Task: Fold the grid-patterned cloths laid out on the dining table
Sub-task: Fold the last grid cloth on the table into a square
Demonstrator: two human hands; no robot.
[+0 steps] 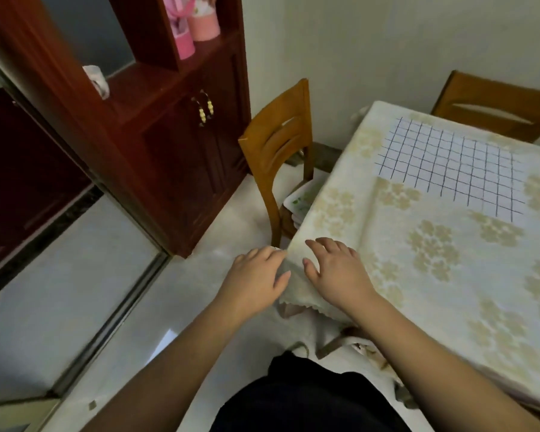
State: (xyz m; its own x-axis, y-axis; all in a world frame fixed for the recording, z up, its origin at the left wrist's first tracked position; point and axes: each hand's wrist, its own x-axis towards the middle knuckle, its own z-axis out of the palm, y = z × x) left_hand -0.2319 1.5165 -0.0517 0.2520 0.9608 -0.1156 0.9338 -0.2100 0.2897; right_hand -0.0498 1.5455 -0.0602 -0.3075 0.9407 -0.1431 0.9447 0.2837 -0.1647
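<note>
A white cloth with a dark grid pattern (449, 165) lies flat on the far part of the dining table, which wears a cream floral tablecloth (418, 275). Both my hands are at the table's near left corner, well away from the grid cloth. My left hand (256, 280) lies against the hanging corner of the tablecloth, its fingers relaxed and the thumb touching the fabric. My right hand (334, 269) rests flat on the corner's top with fingers spread.
A wooden chair (278, 157) stands at the table's left side with a tray on its seat. Another chair back (496, 107) shows at the far side. A dark red cabinet (169, 135) stands to the left on a pale tiled floor.
</note>
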